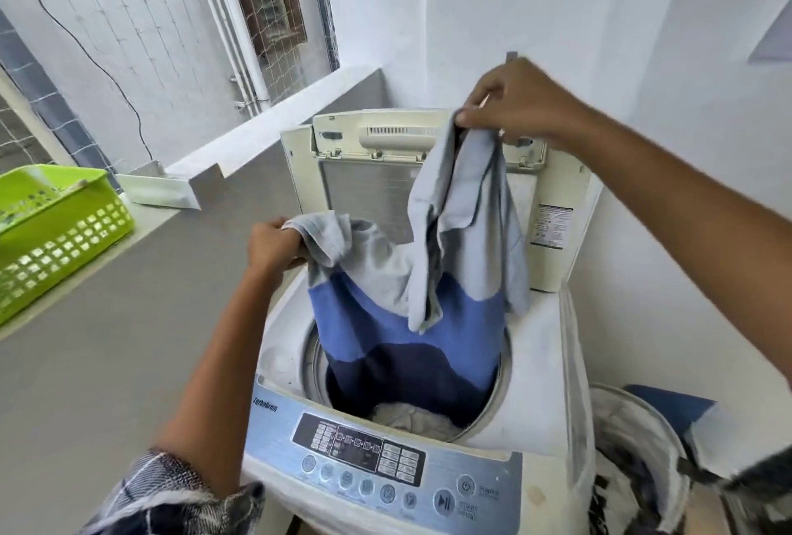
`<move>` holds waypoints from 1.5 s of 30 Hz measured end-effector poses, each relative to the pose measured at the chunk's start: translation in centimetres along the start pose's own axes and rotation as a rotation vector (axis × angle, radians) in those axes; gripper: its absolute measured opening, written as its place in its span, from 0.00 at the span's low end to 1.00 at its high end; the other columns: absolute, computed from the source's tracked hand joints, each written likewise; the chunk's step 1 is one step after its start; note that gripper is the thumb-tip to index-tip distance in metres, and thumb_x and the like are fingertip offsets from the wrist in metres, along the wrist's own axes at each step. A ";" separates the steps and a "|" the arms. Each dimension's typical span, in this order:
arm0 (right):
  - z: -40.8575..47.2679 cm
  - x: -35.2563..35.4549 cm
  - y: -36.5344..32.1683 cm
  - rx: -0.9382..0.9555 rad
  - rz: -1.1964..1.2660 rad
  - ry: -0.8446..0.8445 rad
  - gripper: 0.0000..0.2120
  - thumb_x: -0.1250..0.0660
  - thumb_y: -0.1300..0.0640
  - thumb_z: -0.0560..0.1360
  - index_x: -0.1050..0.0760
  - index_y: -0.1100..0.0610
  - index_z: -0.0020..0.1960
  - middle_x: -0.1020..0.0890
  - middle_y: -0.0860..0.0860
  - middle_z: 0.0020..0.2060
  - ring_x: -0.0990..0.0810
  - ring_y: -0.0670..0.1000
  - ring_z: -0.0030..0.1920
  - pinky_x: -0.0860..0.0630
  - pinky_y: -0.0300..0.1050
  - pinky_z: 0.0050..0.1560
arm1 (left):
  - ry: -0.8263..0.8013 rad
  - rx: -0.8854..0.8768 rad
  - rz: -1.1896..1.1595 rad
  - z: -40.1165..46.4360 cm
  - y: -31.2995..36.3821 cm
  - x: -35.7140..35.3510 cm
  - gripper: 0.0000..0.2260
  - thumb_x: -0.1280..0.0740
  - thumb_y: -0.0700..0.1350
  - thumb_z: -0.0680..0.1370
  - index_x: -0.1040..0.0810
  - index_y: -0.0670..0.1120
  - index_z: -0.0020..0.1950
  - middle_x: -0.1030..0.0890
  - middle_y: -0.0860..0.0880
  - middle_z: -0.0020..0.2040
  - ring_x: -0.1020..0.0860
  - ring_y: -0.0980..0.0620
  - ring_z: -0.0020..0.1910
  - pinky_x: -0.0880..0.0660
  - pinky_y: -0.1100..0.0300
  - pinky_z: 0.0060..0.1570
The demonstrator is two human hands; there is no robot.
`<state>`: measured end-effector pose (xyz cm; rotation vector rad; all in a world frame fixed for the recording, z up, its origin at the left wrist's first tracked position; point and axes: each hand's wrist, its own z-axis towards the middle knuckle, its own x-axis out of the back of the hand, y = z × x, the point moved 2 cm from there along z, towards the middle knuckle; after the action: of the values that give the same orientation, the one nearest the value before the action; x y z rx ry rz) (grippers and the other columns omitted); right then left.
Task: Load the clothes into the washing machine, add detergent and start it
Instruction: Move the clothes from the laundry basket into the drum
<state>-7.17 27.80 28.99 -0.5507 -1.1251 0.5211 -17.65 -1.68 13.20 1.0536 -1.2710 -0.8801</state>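
White-walled balcony; left hand [274,245] and right hand [520,103] are gripping a grey-and-blue striped shirt [407,320], hanging between them over white top-load washing machine [535,363] drum. Loading step; next probably lowering, releasing.

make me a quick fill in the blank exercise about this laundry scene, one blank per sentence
1. Both hands hold a striped shirt over the washing machine's open ____.
2. The right hand holds its part of the shirt ____ than the left hand.
3. The basket on the ledge at left is ____ in colour.
4. The machine's lid stands ____.

Missing words: drum; higher; green; open
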 end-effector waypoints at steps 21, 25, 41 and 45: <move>-9.7 -15.3 13.6 -0.277 0.011 -0.294 0.09 0.39 0.60 0.75 0.20 0.60 0.44 0.17 0.51 0.42 0.19 0.54 0.46 0.25 0.44 0.44 | -0.584 -0.038 0.136 -8.7 -9.8 -11.8 0.08 0.38 0.40 0.81 0.21 0.46 0.55 0.20 0.46 0.55 0.20 0.51 0.46 0.29 0.77 0.33; -12.7 -12.7 17.0 -0.399 0.155 -0.103 0.09 0.39 0.61 0.75 0.21 0.53 0.44 0.18 0.48 0.37 0.18 0.53 0.44 0.24 0.47 0.49 | -0.703 -0.063 0.070 -12.7 -8.8 -16.6 0.08 0.39 0.38 0.81 0.21 0.40 0.56 0.19 0.45 0.52 0.21 0.50 0.47 0.26 0.73 0.39; -29.8 -6.6 43.6 -1.015 0.377 0.121 0.09 0.39 0.67 0.76 0.22 0.59 0.42 0.20 0.53 0.32 0.21 0.52 0.36 0.25 0.40 0.37 | -1.268 0.011 0.502 -30.2 -11.4 -44.8 0.07 0.38 0.45 0.79 0.25 0.44 0.54 0.20 0.42 0.52 0.22 0.43 0.50 0.28 0.53 0.47; -34.5 -11.1 51.1 -1.232 0.398 -0.088 0.12 0.38 0.64 0.77 0.24 0.65 0.36 0.19 0.63 0.36 0.21 0.59 0.39 0.29 0.45 0.40 | -1.296 0.161 0.689 -33.2 -17.6 -49.7 0.10 0.43 0.46 0.80 0.25 0.44 0.53 0.20 0.42 0.52 0.23 0.43 0.50 0.32 0.55 0.43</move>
<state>15.63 54.19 -23.05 -1.8551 -1.3554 0.1214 10.37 44.12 -18.43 -0.0464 -2.5836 -0.8971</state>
